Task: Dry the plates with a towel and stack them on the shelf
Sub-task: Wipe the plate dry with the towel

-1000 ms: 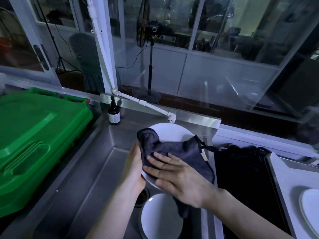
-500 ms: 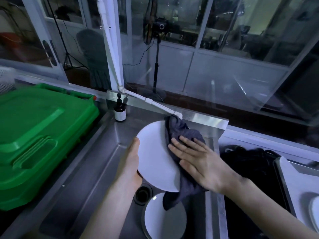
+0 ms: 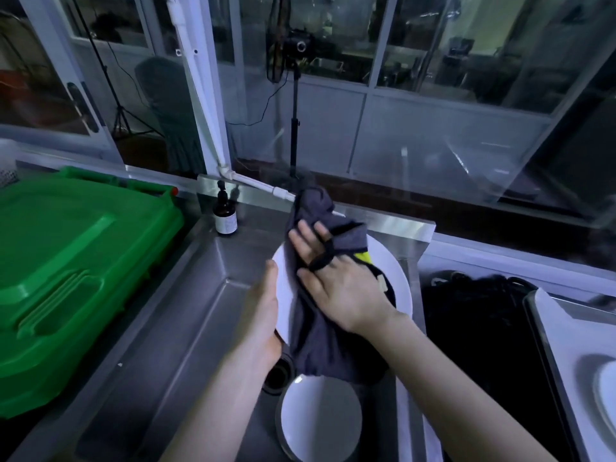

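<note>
Above the steel sink I hold a white plate (image 3: 393,271) tilted on edge. My left hand (image 3: 263,315) grips its left rim, thumb on the front. A dark grey towel (image 3: 320,338) with a yellow tag drapes over the plate's face and hangs down below it. My right hand (image 3: 336,278) presses the towel flat against the plate with straight, spread fingers. A second white plate (image 3: 320,418) lies in the sink bottom beneath. Another white plate (image 3: 605,391) shows at the right edge on a tray.
A green plastic bin lid (image 3: 66,268) fills the left counter. A brown pump bottle (image 3: 226,218) stands at the sink's back corner beside a white pipe (image 3: 260,186). The drain (image 3: 278,375) sits near my left wrist. A black mat (image 3: 480,315) and metal tray (image 3: 546,328) lie right.
My right hand slid the towel from the plate's right side back over its middle and left. The plate's right rim is now uncovered. The left hand kept its hold.
</note>
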